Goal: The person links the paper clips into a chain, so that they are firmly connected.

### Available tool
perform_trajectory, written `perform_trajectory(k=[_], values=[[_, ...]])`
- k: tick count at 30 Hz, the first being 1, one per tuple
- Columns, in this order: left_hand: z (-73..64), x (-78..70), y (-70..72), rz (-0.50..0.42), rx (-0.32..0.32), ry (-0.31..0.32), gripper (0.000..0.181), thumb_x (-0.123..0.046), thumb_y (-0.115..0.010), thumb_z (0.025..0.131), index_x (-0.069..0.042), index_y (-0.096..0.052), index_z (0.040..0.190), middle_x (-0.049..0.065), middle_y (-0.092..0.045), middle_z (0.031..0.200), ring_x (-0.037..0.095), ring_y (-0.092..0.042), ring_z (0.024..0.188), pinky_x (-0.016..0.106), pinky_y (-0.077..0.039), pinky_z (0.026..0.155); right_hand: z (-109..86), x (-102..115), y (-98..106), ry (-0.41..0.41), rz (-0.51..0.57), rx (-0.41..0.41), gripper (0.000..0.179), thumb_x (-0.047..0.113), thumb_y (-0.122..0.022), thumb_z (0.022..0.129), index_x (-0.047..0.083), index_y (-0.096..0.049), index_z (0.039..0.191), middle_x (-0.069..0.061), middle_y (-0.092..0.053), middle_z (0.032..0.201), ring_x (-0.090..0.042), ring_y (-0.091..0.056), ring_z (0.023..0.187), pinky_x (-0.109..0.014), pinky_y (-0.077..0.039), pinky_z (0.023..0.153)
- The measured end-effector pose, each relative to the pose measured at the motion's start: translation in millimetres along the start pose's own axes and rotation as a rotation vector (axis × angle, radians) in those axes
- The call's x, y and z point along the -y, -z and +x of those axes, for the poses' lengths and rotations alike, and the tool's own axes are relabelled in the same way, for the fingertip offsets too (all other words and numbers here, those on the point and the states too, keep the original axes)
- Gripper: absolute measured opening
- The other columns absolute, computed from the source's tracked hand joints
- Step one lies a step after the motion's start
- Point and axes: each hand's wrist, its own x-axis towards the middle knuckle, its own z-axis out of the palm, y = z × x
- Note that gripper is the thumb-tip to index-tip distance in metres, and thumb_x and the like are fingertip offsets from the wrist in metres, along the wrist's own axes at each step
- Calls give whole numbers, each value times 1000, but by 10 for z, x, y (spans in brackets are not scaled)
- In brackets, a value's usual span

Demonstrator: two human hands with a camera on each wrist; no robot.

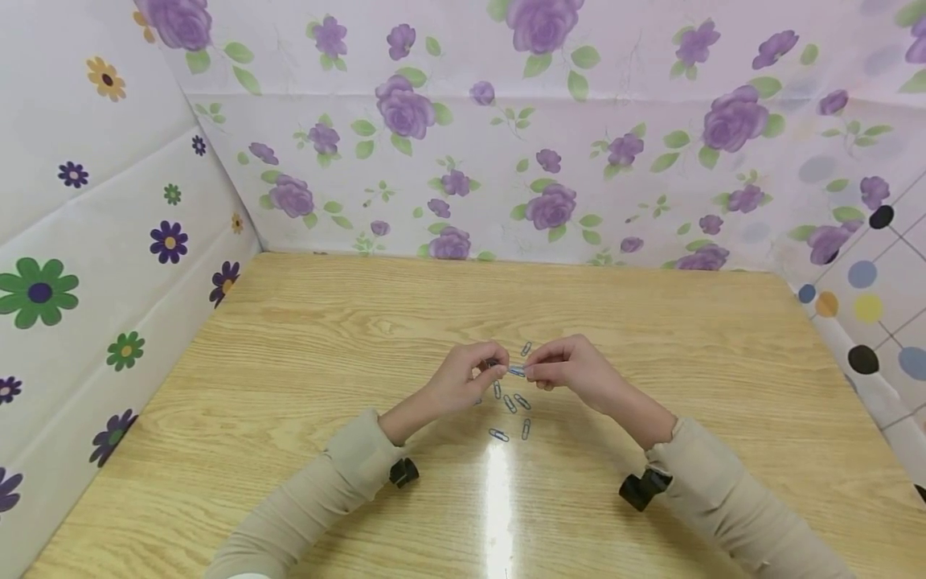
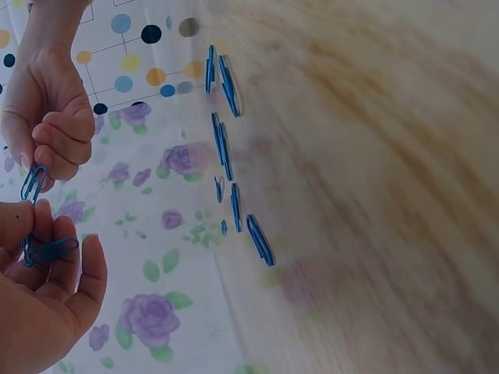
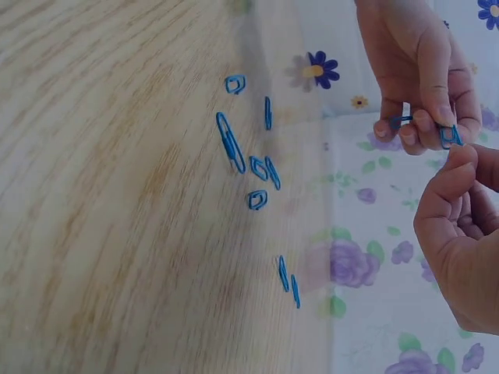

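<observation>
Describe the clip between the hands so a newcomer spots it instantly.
Above the wooden table, the left hand and right hand nearly meet. Bridging that gap is a blue paper clip. Unlike the loose clips lying below, this one is held up by fingertips.

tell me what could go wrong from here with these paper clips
The paper clip between the left hand and right hand might slip, as only fingertips pinch it. The second clip at the left hand's fingers could drop if they loosen. A lowered hand might scatter the loose clips on the table.
</observation>
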Motion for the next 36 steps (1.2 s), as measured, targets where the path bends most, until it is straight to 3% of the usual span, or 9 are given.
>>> perform_trajectory(k=[11,21,27,32,36], values=[[-9,-12,3,75,8,-60,6,5,-54,86,0,-56,83,7,-60,80,14,-55,74,21,-47,66,-1,10,-3,-43,107,22,9,-2,-60,83,-10,-64,86,-5,-59,68,-12,-51,59,-25,-47,57],[7,-51,80,29,-41,-83,6,5,-55,86,1,-57,84,8,-59,80,16,-55,75,25,-49,70,15,-33,52,-113,170,11,16,-4,-58,84,-17,-61,93,-6,-61,71,-11,-54,60,-24,-48,58],[-20,-99,96,-104,-43,66,5,6,-55,87,4,-58,83,13,-61,78,23,-59,75,28,-51,74,-5,-20,58,-104,162,-31,16,-2,-60,83,-14,-62,93,-5,-62,75,-12,-56,63,-24,-50,61],[-19,-281,148,-297,-5,222,6,9,-51,87,12,-54,91,24,-60,84,38,-59,82,35,-51,78,-14,-19,58,-99,138,-46,18,-1,-60,84,-15,-61,96,-5,-63,78,-12,-56,65,-26,-51,64],[-20,-201,131,-431,34,328,19,4,-51,89,12,-52,106,21,-61,87,39,-59,84,37,-51,78,-20,-15,48,-85,82,-48,20,2,-60,85,-13,-61,99,-4,-64,80,-12,-57,68,-29,-52,68]])
